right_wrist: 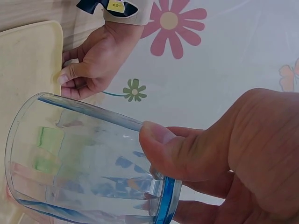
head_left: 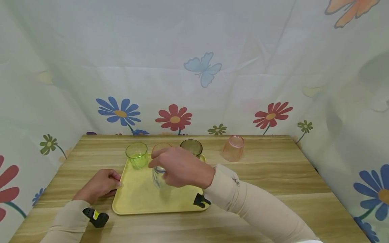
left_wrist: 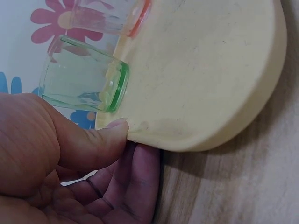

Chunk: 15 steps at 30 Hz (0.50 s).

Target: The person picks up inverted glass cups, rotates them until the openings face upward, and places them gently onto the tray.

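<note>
My right hand (head_left: 182, 167) grips a clear glass tumbler (right_wrist: 88, 163) with a blue-tinted base. Its thumb and fingers are round the base, and the tumbler is mouth down over the middle of the yellow tray (head_left: 136, 200). At the tray's left edge, my left hand (left_wrist: 88, 154) pinches the rim between thumb and fingers. A green tumbler (head_left: 137, 157) stands upright in the tray's back left corner. Beside it, an orange-rimmed tumbler (head_left: 162, 146) is partly hidden by my right hand. The smoky dark tumbler (head_left: 191, 147) at the back right is also partly covered.
A pink tumbler (head_left: 233, 150) stands upside down on the wooden table (head_left: 261, 189), right of the tray. Behind the table hangs a white cloth (head_left: 146, 81) printed with flowers and butterflies. Black straps (head_left: 96, 217) are on both wrists.
</note>
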Motion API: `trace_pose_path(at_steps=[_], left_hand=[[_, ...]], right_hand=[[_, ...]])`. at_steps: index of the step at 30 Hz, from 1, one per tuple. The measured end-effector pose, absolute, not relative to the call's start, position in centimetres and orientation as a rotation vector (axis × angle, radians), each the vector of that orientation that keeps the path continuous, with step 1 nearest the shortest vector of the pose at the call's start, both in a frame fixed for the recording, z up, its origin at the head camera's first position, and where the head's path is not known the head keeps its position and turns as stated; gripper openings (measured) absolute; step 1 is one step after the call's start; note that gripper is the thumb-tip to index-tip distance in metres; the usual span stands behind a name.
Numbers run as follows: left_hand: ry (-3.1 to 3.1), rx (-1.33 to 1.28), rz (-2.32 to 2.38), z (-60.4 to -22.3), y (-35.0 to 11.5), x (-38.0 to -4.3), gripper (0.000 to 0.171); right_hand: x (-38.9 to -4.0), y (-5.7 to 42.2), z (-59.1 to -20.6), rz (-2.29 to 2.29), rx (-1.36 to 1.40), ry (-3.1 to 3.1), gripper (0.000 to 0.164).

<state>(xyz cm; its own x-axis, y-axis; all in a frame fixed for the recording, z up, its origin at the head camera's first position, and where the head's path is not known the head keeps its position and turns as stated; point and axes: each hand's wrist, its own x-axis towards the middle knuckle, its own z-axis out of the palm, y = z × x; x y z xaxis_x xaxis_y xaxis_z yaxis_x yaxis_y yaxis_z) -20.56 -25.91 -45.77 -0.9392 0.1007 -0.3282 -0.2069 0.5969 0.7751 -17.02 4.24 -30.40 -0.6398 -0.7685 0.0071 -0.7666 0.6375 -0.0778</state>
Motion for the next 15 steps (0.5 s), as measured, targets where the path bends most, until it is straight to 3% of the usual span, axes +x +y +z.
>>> trace_pose_path(at_steps=[15], left_hand=[[2.497,-0.059,1.255,-45.66,-25.89,-20.33,0.024]], right_hand=[[-17.03,3.26,-30.21,-0.136,-1.307,2.799,0.051]])
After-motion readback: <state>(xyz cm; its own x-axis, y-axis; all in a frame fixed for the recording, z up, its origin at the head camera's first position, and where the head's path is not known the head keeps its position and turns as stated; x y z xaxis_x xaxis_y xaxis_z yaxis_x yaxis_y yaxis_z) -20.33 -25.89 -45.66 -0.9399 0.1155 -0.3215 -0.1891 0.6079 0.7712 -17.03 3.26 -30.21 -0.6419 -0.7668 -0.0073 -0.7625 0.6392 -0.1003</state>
